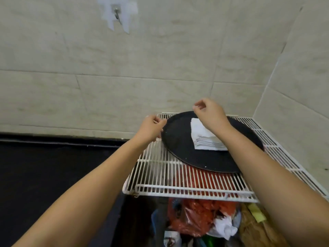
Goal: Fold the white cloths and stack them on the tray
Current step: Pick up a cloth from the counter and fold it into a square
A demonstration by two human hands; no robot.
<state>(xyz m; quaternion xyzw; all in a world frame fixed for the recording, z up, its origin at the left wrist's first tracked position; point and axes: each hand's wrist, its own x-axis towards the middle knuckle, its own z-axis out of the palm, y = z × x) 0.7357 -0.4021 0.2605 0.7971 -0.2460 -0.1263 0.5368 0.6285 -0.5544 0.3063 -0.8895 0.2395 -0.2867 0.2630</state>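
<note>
One stack of folded white cloths [207, 138] lies on one round black tray [179, 139] atop one wire rack [160, 177]. My left hand [151, 128] and right hand [210, 114] hover, fingers curled, holding nothing visible.

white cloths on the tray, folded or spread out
Folded. The white cloths sit as a neat squared stack on the black tray, layered edges visible along its near side.

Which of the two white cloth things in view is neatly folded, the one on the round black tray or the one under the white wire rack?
The stack of white cloths on the round black tray is folded, with layered edges showing. The white piece below the white wire rack is crumpled.
</note>
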